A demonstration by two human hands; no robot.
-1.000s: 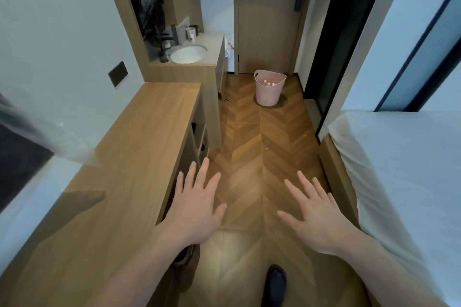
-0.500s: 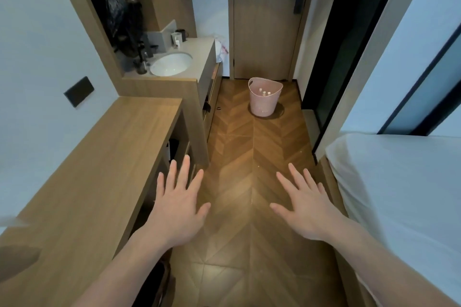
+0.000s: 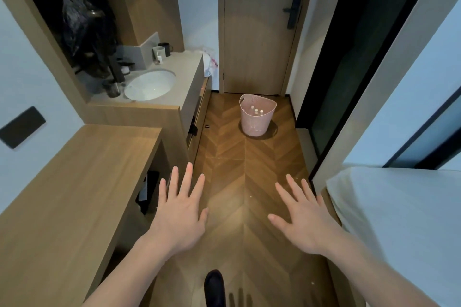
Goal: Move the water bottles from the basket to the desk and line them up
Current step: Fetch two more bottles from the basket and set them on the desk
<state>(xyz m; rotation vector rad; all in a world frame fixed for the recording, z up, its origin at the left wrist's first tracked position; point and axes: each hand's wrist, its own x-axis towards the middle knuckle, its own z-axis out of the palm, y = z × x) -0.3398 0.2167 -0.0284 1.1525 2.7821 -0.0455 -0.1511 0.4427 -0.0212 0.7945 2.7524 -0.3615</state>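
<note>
A pink perforated basket (image 3: 255,125) stands on the wooden floor in front of the door, far ahead of me. White caps of water bottles (image 3: 257,109) show inside it; their bodies are hidden by the basket wall. The long wooden desk (image 3: 74,182) runs along the left wall. My left hand (image 3: 180,209) and my right hand (image 3: 303,217) are stretched out in front of me, palms down, fingers spread, holding nothing, well short of the basket.
A vanity with a white sink (image 3: 149,84) and cups stands beyond the desk. A bed with white sheets (image 3: 404,227) fills the right side. A closed wooden door (image 3: 259,27) ends the narrow corridor. My dark shoe (image 3: 214,289) shows at the bottom.
I have walked forward along the corridor; the basket, sink and door appear nearer. Both hands stay spread and empty in front of me.
</note>
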